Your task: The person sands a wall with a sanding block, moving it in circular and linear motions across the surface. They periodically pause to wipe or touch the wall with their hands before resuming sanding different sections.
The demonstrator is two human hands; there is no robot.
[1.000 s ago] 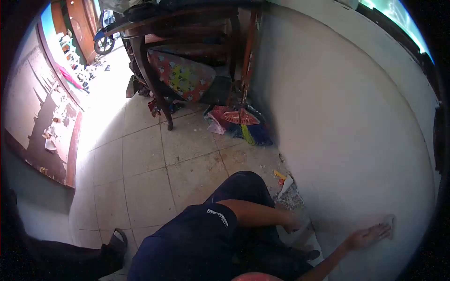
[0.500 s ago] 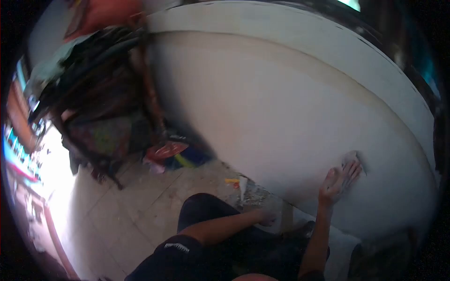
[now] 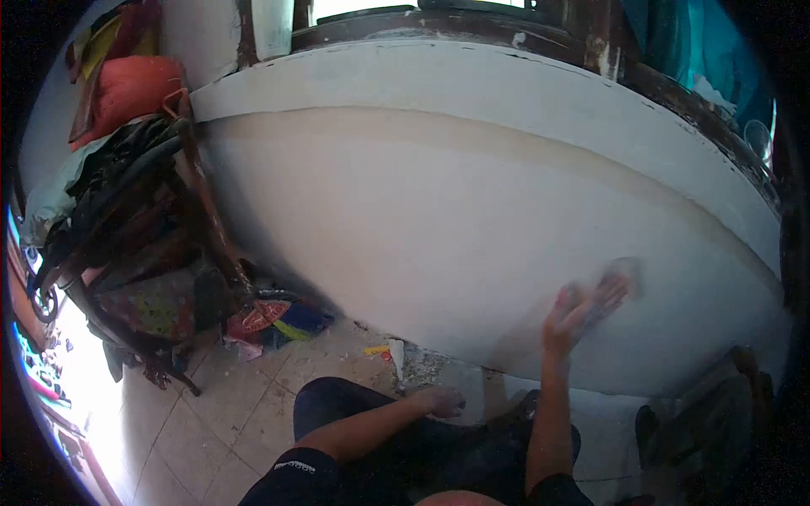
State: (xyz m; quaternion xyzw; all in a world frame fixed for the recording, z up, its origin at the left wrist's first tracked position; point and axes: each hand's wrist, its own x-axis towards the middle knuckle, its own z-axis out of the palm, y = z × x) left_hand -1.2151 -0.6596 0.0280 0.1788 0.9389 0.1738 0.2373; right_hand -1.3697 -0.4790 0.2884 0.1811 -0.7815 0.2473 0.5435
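Raised along the wall [image 3: 439,219], the right hand [image 3: 582,310] lies open against a blurred pad [image 3: 631,271]; left hand [image 3: 445,402], grip unclear.

A room in a home is suggested, its worn wooden window frame [image 3: 371,27] set at 12 o'clock above a pale wall [image 3: 422,211] and a teal curtain [image 3: 666,34] hung at 1 o'clock. Dark wooden furniture [image 3: 202,185] is seen at 9 o'clock, piled with cloths [image 3: 126,152], with a red cushion-like item [image 3: 135,84] at 10 o'clock. The floor is laid with tiles [image 3: 202,430] at 7 o'clock, and crumbly debris [image 3: 422,367] is scattered near the wall's foot at 6 o'clock
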